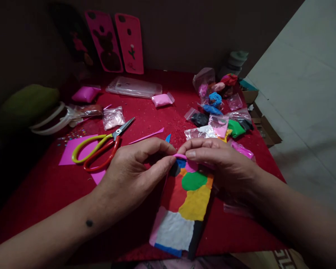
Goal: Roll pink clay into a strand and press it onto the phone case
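Observation:
A phone case (196, 203) covered with patches of coloured clay (white, yellow, red, green, pink, black, blue) slants over the red cloth in front of me. Along its far edge runs a thin pink clay strip (180, 156). My left hand (141, 168) is closed at the strip's left end, thumb and forefinger pinching it. From the other side, my right hand (224, 158) pinches the strip at the case's top, its thumb lying on the near side. The fingers of both hands partly hide that top edge.
Red-and-yellow scissors (118, 131) lie left on pink sheets (81, 149). Bagged clay (220, 125) is heaped at the right, behind my right hand. A clear phone case (134, 87) lies farther back, and decorated cases (130, 43) lean on the wall. The table edge runs along the right.

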